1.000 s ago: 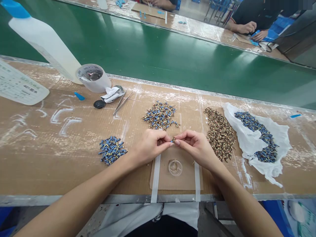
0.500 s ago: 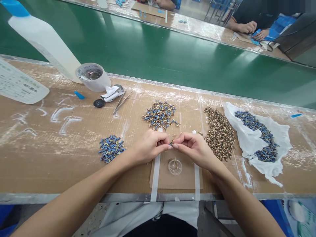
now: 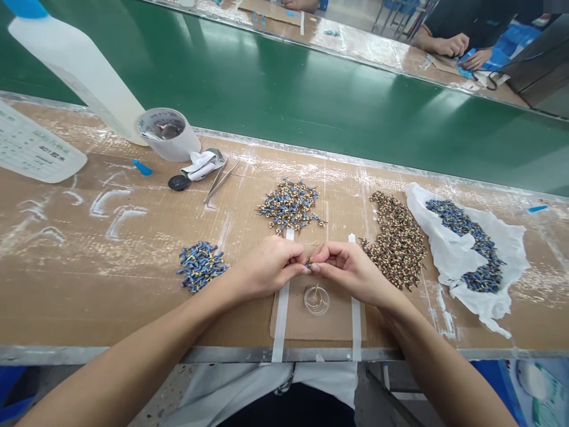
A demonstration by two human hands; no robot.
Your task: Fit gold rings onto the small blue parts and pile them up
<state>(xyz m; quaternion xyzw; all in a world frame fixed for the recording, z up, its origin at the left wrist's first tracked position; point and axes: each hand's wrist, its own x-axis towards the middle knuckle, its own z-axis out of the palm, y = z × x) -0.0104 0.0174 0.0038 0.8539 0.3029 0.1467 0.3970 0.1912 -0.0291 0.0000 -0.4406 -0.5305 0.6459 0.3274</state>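
Observation:
My left hand (image 3: 267, 270) and my right hand (image 3: 351, 270) meet fingertip to fingertip, both pinched on one tiny blue and gold part (image 3: 308, 261). They hover just above a small clear dish (image 3: 316, 299) with a thin stick in it, which sits on a taped-down cardboard square (image 3: 317, 323). A pile of blue and gold parts (image 3: 288, 206) lies just beyond my hands. Left of my left hand is a smaller blue pile (image 3: 200, 266). Right of my right hand is a pile of gold-brown parts (image 3: 397, 239).
A white cloth (image 3: 478, 279) carries dark blue parts (image 3: 466, 240) at the right. Tweezers (image 3: 220, 181), a black cap (image 3: 178, 182), a tape roll (image 3: 168, 134), a white bottle (image 3: 75, 71) and a label sheet (image 3: 31, 151) lie at the left. A green conveyor belt (image 3: 311, 89) runs behind; another person's hands (image 3: 448, 46) work across it.
Both hands, still pinching the small part, have drawn slightly toward me and down, closer to the clear dish. The view has tilted a little.

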